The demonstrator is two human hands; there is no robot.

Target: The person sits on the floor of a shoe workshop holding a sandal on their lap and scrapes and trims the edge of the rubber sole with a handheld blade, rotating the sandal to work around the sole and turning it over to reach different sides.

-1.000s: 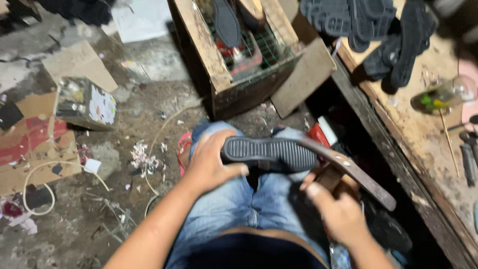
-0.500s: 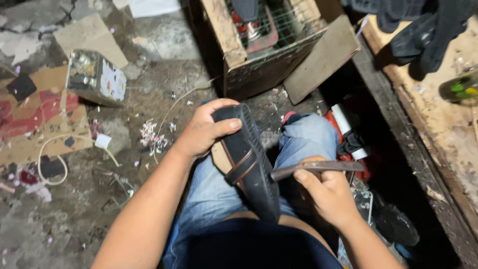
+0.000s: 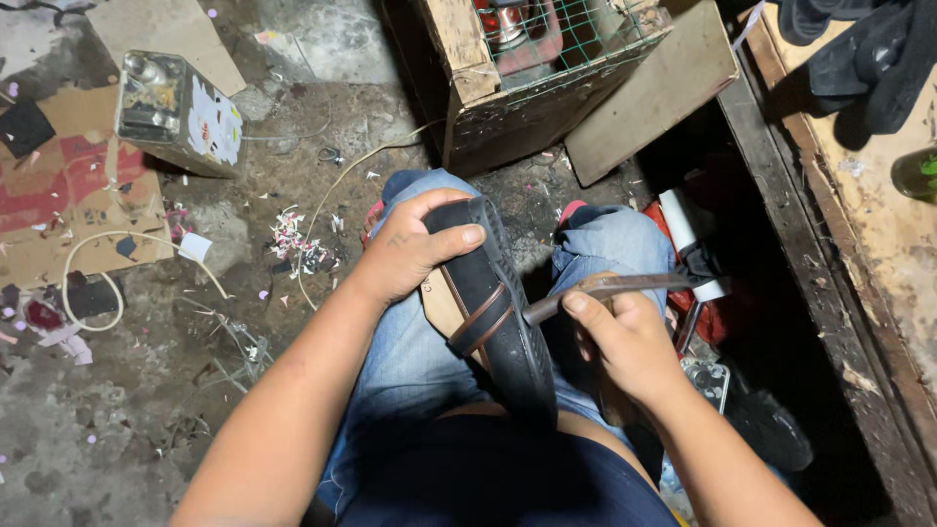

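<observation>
Since half a second ago, hardly anything has moved: my left hand (image 3: 410, 256) still grips the toe of the black sandal (image 3: 493, 312), standing on its edge on my lap. My right hand (image 3: 625, 337) is closed around a flat metal blade (image 3: 625, 286), whose tip touches the sole's side. I think the edge work is only partly done, but I cannot see the far side. A wooden crate (image 3: 468, 73) sits ahead on the floor.

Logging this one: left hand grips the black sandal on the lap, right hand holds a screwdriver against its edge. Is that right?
Not quite. In the head view the right hand holds a flat metal blade, not a screwdriver, against the edge of the sandal. The left hand does grip the sandal on the lap.
</observation>
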